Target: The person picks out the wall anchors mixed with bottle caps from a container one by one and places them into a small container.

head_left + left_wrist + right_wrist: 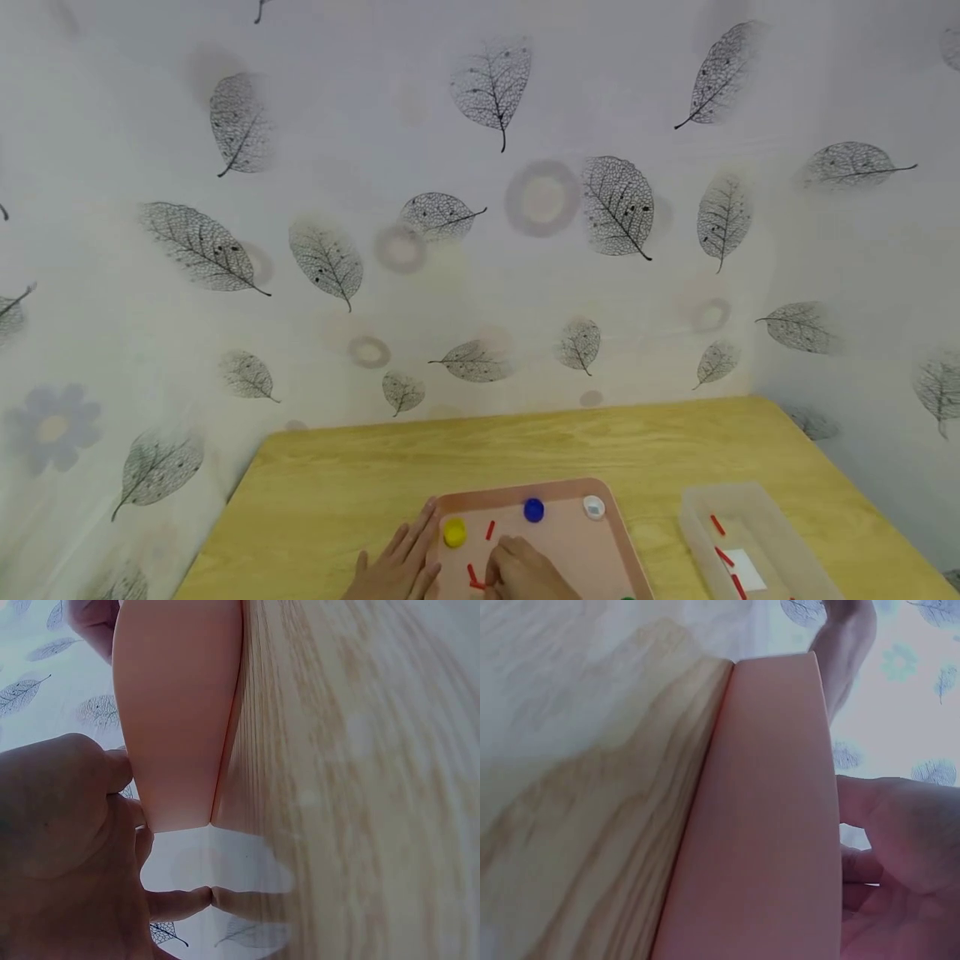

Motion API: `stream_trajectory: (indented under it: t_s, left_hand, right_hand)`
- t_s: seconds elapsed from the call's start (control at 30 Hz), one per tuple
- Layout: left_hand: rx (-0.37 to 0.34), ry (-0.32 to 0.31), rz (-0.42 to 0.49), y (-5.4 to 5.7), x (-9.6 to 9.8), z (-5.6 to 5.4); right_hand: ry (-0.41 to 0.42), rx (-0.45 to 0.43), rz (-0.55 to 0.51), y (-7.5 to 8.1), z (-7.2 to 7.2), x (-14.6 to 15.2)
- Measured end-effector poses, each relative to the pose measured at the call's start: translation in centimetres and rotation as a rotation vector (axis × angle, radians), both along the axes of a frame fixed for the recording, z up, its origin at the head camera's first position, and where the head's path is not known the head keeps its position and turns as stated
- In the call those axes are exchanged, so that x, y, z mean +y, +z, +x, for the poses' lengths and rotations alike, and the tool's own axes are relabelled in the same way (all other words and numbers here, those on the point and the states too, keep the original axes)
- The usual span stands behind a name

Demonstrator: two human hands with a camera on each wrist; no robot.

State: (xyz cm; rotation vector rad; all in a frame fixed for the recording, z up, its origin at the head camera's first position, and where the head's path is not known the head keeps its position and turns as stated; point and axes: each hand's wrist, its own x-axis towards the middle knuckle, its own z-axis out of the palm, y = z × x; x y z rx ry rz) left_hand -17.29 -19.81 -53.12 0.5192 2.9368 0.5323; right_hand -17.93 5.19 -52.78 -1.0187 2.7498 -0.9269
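Two-handed, working low in the head view at a pink tray (577, 550), lying on a wood-grain table (330, 475) and backing onto a wall (480, 283) printed with skeleton leaves. Beginning at the left, spreading the left hand (397, 560) flat against the tray's left rim, stretching out the fingers and grasping nothing. Touching that rim in the left wrist view too, beside the pink outer wall. Coming next to a yellow cap (454, 532), sitting inside the tray near its back left corner. Continuing to two red sticks (472, 572) lying close together at an angle on the tray floor, then to a single red stick (491, 530) lying farther back. Curling the right hand (525, 571) over the tray, bunching the fingertips just beside the nearer pair; not being able to tell whether pinching a stick or clenching on nothing. Hiding those fingertips behind the tray wall in the right wrist view. Passing a blue cap (534, 510) near the back rim, then a white cap (594, 507) near the back right corner, then a green sliver (627, 597) at the picture's lower edge. Ending at a translucent bin (723, 493), standing apart to the right and containing more red sticks (724, 557) and a white paper (748, 571).
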Motion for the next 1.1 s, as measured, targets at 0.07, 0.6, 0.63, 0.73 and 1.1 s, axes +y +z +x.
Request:
stream_trajectory:
  t_s: [0.07,0.6,0.63,0.73,1.1]
  left_hand:
    - [0.006,0.01,0.005,-0.2,-0.1,0.0]
    - [0.007,0.002,0.026,-0.5,-0.2,-0.1]
    - [0.005,0.0,0.028,-0.5,-0.2,-0.1]
    - [0.003,-0.004,0.032,-0.5,-0.1,-0.1]
    - [0.003,-0.016,0.039,-0.2,0.1,-0.2]
  right_hand:
    - [-0.012,-0.007,-0.02,0.4,0.2,0.4]
    - [-0.174,-0.147,-0.134,2.1,1.6,3.1]
    - [-0.171,-0.131,-0.133,2.1,1.6,3.4]
    - [-0.139,-0.007,-0.138,1.7,1.6,4.3]
    - [-0.127,0.226,-0.167,1.4,1.4,6.8]
